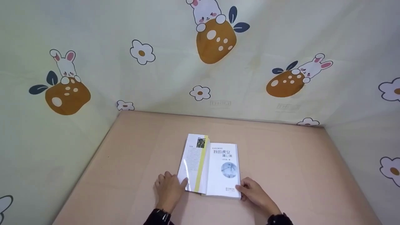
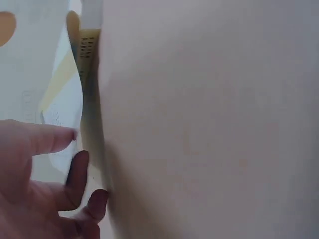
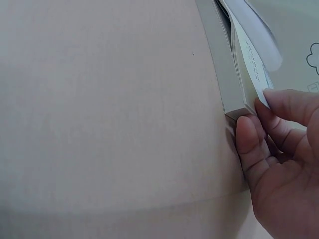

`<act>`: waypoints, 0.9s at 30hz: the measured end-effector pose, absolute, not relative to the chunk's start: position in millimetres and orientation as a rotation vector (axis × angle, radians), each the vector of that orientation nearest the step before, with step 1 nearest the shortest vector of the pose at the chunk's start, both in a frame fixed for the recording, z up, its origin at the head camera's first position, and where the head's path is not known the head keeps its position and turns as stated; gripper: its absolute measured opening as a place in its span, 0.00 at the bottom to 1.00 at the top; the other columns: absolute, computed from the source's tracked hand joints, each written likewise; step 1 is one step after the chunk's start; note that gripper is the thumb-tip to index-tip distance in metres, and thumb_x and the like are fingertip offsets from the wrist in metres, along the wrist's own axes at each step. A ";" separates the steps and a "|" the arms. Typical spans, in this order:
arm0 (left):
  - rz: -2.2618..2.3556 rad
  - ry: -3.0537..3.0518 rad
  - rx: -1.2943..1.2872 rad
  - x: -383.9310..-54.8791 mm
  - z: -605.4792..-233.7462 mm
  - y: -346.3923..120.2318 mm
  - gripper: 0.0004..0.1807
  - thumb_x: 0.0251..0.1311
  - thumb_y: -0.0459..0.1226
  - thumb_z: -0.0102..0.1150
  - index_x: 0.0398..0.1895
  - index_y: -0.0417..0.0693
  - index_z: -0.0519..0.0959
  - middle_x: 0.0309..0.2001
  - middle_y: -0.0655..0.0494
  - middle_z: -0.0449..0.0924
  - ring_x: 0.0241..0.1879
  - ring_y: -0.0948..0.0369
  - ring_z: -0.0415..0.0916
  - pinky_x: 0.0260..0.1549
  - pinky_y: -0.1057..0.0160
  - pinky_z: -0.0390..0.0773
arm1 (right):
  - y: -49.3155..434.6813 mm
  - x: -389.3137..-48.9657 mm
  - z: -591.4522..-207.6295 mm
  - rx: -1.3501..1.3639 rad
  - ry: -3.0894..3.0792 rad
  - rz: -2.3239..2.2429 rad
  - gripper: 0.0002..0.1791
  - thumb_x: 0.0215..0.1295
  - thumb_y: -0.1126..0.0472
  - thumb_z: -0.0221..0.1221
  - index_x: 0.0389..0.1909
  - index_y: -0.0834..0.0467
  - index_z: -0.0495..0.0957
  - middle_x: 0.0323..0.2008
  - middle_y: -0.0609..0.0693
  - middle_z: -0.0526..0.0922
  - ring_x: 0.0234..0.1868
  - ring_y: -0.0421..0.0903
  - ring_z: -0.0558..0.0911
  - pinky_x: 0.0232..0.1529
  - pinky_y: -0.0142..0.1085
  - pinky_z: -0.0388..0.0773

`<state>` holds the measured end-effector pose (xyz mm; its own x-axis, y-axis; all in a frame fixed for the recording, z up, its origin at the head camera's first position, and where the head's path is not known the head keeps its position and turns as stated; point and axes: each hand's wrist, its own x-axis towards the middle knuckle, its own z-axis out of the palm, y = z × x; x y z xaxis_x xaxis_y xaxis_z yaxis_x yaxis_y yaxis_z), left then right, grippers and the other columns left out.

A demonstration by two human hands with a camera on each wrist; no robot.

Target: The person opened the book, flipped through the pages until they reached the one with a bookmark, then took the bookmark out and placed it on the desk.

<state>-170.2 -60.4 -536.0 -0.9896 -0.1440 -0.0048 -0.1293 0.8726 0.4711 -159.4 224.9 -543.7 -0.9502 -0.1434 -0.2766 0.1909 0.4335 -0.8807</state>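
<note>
A paperback book (image 1: 223, 184) lies open on the tan surface, its title page with dark Chinese characters and a round grey picture facing up. To its left spreads the front cover with its folded flap (image 1: 191, 159), which carries a yellow strip and a small photo. My left hand (image 1: 169, 191) holds the cover's lower left edge, thumb on top of the flap and the other fingers at its outer side. At the book's lower right corner my right hand (image 1: 254, 193) pinches a page (image 3: 254, 74) between thumb and index finger; its other fingers bend beside the page block.
The tan tabletop (image 1: 140, 140) stretches around the book. Pale cloth walls (image 1: 168, 81) printed with rabbits, orange fruit and flowers enclose it at the back and both sides. Dark sleeves (image 1: 157, 217) cover the wrists.
</note>
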 end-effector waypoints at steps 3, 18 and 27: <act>-0.613 -3.037 0.219 -171.0 -537.0 -55.3 0.25 0.52 0.51 0.62 0.18 0.37 0.71 0.29 0.50 0.60 0.35 0.53 0.56 0.37 0.54 0.56 | 224.9 -159.6 -544.1 0.053 2.374 -1.517 0.11 0.65 0.58 0.55 0.30 0.62 0.68 0.24 0.47 0.70 0.25 0.41 0.73 0.26 0.29 0.73; -0.166 -2.878 -0.395 -182.9 -538.3 -34.9 0.43 0.51 0.25 0.56 0.72 0.55 0.54 0.73 0.50 0.48 0.62 0.48 0.61 0.50 0.54 0.72 | 227.0 -158.8 -541.9 -0.017 2.353 -1.553 0.11 0.66 0.60 0.54 0.29 0.63 0.66 0.25 0.47 0.70 0.24 0.41 0.73 0.25 0.28 0.73; 0.007 -2.869 -0.796 -181.1 -534.9 -30.3 0.33 0.59 0.26 0.51 0.69 0.46 0.59 0.71 0.54 0.56 0.65 0.55 0.63 0.52 0.57 0.74 | 226.0 -158.1 -542.0 -0.026 2.344 -1.591 0.11 0.64 0.61 0.55 0.29 0.64 0.67 0.24 0.46 0.69 0.23 0.40 0.73 0.25 0.28 0.74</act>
